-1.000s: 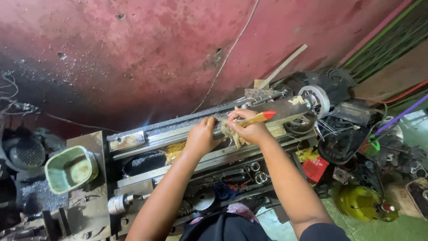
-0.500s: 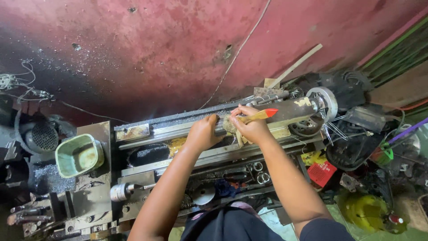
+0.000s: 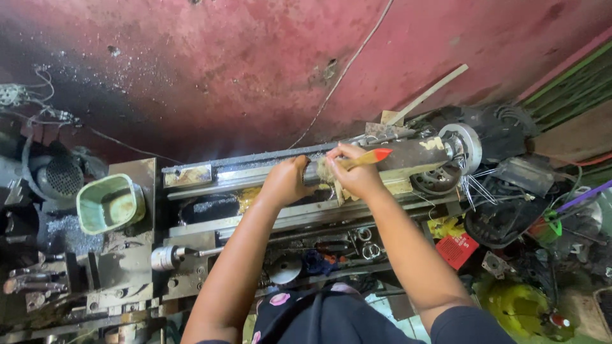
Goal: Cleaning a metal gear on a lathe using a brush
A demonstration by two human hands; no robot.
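Observation:
A long dark cylindrical workpiece [image 3: 414,153] lies along a grimy metal lathe [image 3: 255,216], ending at a round chuck [image 3: 464,148] on the right. My left hand [image 3: 287,181] is wrapped around the workpiece near its middle. My right hand [image 3: 357,172] grips a paintbrush with a wooden, red-tipped handle [image 3: 370,157] and presses its bristles against the workpiece, which is smeared with yellowish grease there. Both forearms reach up from the bottom of the view.
A pale green plastic tub [image 3: 109,204] sits at the lathe's left end. A red wall [image 3: 287,70] with a hanging wire rises behind. A red box [image 3: 458,250], cables and a yellow motor [image 3: 519,306] crowd the lower right. Handles and a small chuck [image 3: 167,257] lie in front.
The camera view has shifted, so the lathe and tub sit further right and lower in the frame. Both hands stay on the workpiece, the brush working at about the same spot.

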